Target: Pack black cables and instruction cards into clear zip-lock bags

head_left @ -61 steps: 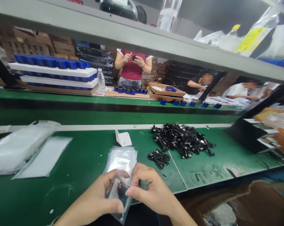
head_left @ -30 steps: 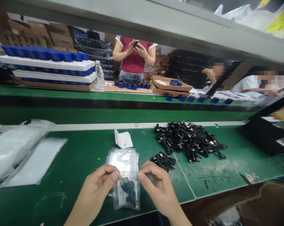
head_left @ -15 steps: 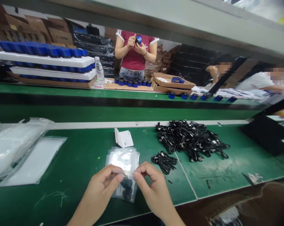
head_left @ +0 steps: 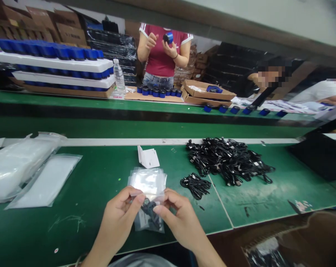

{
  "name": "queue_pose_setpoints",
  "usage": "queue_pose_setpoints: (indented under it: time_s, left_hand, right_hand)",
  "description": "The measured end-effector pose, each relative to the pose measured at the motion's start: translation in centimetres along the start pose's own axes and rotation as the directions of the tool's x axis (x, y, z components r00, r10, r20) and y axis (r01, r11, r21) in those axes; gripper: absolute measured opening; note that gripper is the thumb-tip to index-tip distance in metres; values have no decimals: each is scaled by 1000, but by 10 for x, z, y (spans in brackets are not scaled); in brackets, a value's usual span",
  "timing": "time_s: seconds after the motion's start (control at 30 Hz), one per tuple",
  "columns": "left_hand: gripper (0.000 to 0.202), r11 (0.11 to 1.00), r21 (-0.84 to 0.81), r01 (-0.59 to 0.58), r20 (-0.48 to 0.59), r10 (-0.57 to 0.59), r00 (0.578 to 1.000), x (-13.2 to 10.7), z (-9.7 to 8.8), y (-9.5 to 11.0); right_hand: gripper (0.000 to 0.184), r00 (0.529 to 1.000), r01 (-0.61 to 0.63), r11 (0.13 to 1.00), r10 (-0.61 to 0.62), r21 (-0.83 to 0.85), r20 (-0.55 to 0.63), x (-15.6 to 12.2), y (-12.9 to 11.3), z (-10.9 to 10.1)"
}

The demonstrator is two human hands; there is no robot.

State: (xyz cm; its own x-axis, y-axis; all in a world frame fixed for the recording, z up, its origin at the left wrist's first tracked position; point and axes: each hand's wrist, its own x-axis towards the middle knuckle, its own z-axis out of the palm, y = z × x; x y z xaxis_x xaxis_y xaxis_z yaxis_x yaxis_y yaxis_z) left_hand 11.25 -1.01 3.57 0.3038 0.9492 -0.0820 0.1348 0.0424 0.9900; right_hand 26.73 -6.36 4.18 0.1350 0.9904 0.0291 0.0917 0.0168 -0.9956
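Green bench (head_left: 101,163) spans the frame from left to right, beneath a grey overhead shelf (head_left: 268,26) along the top. Left hand (head_left: 116,211), lower centre: thumb and forefinger pinch the upper left edge of a clear bag (head_left: 142,223). Right hand (head_left: 181,215): fingers grasp the upper right edge, thumb across the bag's front, near the dark cable (head_left: 154,215) visible inside. Whether the bag's mouth is fully closed cannot be told.

Recommended handling: hold both pinches level, with the film taut between them. Keep the cable below the top edge, clear of the fingertips, and avoid creasing the film. Caution: loose bags behind may be dragged along.

Just beyond the fingertips lies a stack of clear bags (head_left: 148,178); a folded white card (head_left: 150,159) stands just above it in the frame. Right of centre: a small cable bundle (head_left: 196,186), then a larger cable heap (head_left: 229,163). Far left: a bulky plastic pack (head_left: 20,163) beside a flat white pack (head_left: 47,181).
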Motion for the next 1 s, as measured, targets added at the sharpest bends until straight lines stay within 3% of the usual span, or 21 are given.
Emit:
queue_pose_setpoints:
  time_s: [0.17,0.27,0.4,0.5,0.73,1.0]
  left_hand:
    - [35,999,-45,12,186,-4,982,-11,11,-10]
    - [39,999,29,-15,92,12,996,-21,19,-14]
    - [44,989,111,-97,-48,103,993,-29,23,-13]
    - [42,977,172,-126,-99,144,985,-26,20,-10]
    - [16,990,119,-70,117,56,992,-11,1,-5]
    - [28,1000,8,-28,178,26,984,-13,-7,15]
  right_hand:
    - [12,994,53,998,-50,33,-93,-7,8,16]
    - [16,992,84,996,-84,5,-92,-17,21,33]
    - [18,953,161,982,-181,-100,-243,-29,37,48]
    - [16,945,193,962,-235,-193,-226,-25,36,44]
    - [16,982,113,990,-123,-82,-143,-4,9,19]
    - [19,982,167,985,-170,-47,-78,-9,-1,17]
